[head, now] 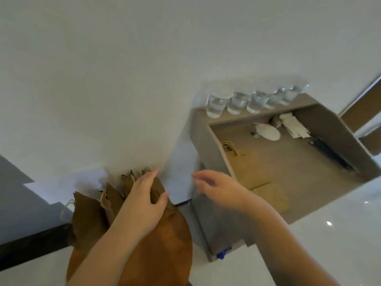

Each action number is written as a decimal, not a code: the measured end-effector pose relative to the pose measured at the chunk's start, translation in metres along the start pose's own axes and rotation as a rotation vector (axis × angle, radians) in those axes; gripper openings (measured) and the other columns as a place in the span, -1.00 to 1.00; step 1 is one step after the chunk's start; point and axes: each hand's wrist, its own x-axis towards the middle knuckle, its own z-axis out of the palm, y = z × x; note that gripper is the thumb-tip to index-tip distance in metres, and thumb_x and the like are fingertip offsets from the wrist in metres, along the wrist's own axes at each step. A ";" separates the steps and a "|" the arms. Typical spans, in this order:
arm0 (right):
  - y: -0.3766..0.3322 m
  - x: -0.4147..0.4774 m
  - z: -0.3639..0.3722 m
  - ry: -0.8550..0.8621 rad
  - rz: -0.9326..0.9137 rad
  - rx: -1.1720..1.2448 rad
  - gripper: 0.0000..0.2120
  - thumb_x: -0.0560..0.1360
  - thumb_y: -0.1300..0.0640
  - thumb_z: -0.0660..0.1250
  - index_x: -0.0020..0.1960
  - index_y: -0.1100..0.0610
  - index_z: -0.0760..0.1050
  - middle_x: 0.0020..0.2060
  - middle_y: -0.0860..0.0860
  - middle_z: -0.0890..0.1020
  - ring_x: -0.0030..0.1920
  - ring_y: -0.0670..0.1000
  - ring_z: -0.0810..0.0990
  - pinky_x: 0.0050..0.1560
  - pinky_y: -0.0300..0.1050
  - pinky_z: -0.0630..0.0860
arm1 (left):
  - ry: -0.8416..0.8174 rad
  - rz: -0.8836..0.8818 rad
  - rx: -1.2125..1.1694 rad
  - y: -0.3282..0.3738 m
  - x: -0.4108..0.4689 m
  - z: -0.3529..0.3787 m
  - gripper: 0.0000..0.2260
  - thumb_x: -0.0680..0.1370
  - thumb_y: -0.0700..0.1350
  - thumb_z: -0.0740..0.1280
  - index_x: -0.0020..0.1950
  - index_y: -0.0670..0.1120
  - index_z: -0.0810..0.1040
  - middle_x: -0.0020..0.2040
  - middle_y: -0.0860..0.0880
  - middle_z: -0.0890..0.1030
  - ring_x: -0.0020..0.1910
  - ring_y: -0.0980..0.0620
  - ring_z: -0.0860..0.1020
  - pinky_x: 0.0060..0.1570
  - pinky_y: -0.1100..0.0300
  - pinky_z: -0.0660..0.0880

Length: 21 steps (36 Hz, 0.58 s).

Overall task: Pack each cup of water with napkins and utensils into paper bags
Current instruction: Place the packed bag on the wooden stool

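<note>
The left hand [144, 195] is pinching one brown paper bag [157, 185] between thumb and fingers, about three more bags [86, 215] standing just left. The right hand [216, 186] is hovering, fingers loosely spread. Beyond it, at least five water cups [216, 104] are lining the box [206, 141], with napkins [294, 126] and utensils [329, 153] inside.

Left hand [144, 200] grips a brown bag [165, 236] among other bags [88, 219]; right hand [216, 187], blurred, hovers loosely spread. Cups [237, 103] line a ledge [274, 112].
</note>
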 end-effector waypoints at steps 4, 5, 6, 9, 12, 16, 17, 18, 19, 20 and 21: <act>0.027 -0.024 -0.062 0.267 0.062 0.135 -0.74 0.72 -0.03 0.26 0.33 -0.23 0.61 0.05 -0.29 0.71 0.12 -0.26 0.65 0.18 -0.19 0.54 | -0.026 0.070 -0.011 0.032 0.003 0.022 -0.35 0.65 0.20 0.32 0.66 0.32 0.07 0.65 0.18 0.18 0.58 0.10 0.32 0.53 0.00 0.38; 0.041 -0.024 -0.073 0.327 0.099 0.137 -0.75 0.72 0.02 0.26 0.30 -0.20 0.63 0.04 -0.27 0.71 0.13 -0.22 0.65 0.17 -0.17 0.52 | -0.038 0.081 -0.007 0.038 0.005 0.028 -0.35 0.65 0.20 0.32 0.66 0.33 0.06 0.65 0.19 0.16 0.58 0.10 0.31 0.54 0.01 0.37; 0.058 -0.023 -0.083 0.384 0.138 0.114 -0.75 0.72 0.05 0.25 0.28 -0.18 0.64 0.07 -0.25 0.70 0.14 -0.17 0.64 0.16 -0.15 0.51 | -0.048 0.084 -0.002 0.044 0.006 0.034 -0.35 0.65 0.20 0.31 0.66 0.33 0.05 0.66 0.20 0.15 0.59 0.10 0.30 0.54 0.01 0.36; 0.115 -0.016 -0.102 0.470 0.244 -0.007 -0.67 0.66 0.10 0.23 0.32 -0.13 0.64 0.24 -0.08 0.64 0.08 -0.09 0.62 0.07 -0.15 0.52 | -0.054 0.082 0.039 0.061 0.014 0.055 -0.34 0.66 0.21 0.31 0.66 0.33 0.03 0.65 0.20 0.16 0.58 0.11 0.29 0.54 0.03 0.35; 0.164 -0.003 -0.119 0.467 0.314 -0.005 -0.64 0.62 0.10 0.25 0.35 -0.12 0.62 0.37 0.05 0.51 0.09 0.01 0.54 0.03 -0.11 0.47 | -0.030 0.072 0.065 0.080 0.025 0.079 -0.36 0.66 0.21 0.30 0.65 0.35 0.04 0.63 0.17 0.21 0.56 0.12 0.31 0.52 0.07 0.36; 0.212 0.024 -0.142 0.434 0.379 0.028 -0.53 0.62 -0.04 0.35 0.53 -0.10 0.46 0.47 0.12 0.41 0.26 0.14 0.54 0.22 0.01 0.52 | 0.018 -0.016 0.035 0.117 0.054 0.124 -0.40 0.67 0.28 0.23 0.65 0.35 0.04 0.65 0.15 0.22 0.58 0.08 0.31 0.53 0.00 0.35; 0.220 0.031 -0.146 0.405 0.387 0.028 -0.45 0.61 -0.10 0.39 0.58 -0.08 0.40 0.49 0.13 0.39 0.32 0.17 0.54 0.29 0.06 0.54 | 0.050 -0.041 -0.005 0.129 0.064 0.139 -0.42 0.67 0.29 0.20 0.65 0.35 0.03 0.66 0.16 0.21 0.61 0.08 0.28 0.55 -0.01 0.31; 0.227 0.037 -0.149 0.373 0.390 0.031 -0.35 0.59 -0.16 0.42 0.62 -0.06 0.34 0.50 0.13 0.37 0.36 0.19 0.54 0.34 0.10 0.55 | 0.091 -0.061 -0.051 0.140 0.073 0.154 -0.43 0.69 0.28 0.17 0.66 0.34 0.02 0.67 0.16 0.19 0.63 0.08 0.23 0.57 0.00 0.25; 0.233 0.044 -0.150 0.336 0.391 0.031 -0.27 0.57 -0.21 0.45 0.64 -0.06 0.29 0.51 0.13 0.37 0.38 0.19 0.54 0.38 0.13 0.55 | 0.129 -0.079 -0.092 0.152 0.082 0.172 -0.45 0.71 0.25 0.14 0.66 0.33 0.01 0.69 0.14 0.16 0.65 0.08 0.18 0.59 0.00 0.20; 0.239 0.050 -0.152 0.299 0.389 0.023 -0.20 0.53 -0.26 0.48 0.65 -0.05 0.26 0.52 0.12 0.37 0.40 0.18 0.54 0.41 0.15 0.54 | 0.152 -0.105 -0.116 0.163 0.091 0.190 -0.46 0.72 0.23 0.12 0.67 0.33 -0.01 0.70 0.11 0.12 0.66 0.06 0.15 0.60 -0.02 0.18; 0.244 0.055 -0.152 0.268 0.385 0.009 -0.14 0.49 -0.30 0.50 0.65 -0.05 0.26 0.51 0.11 0.39 0.41 0.17 0.53 0.42 0.15 0.54 | 0.162 -0.138 -0.119 0.172 0.098 0.208 -0.47 0.73 0.20 0.11 0.67 0.34 -0.02 0.72 0.06 0.06 0.68 0.01 0.11 0.61 -0.06 0.18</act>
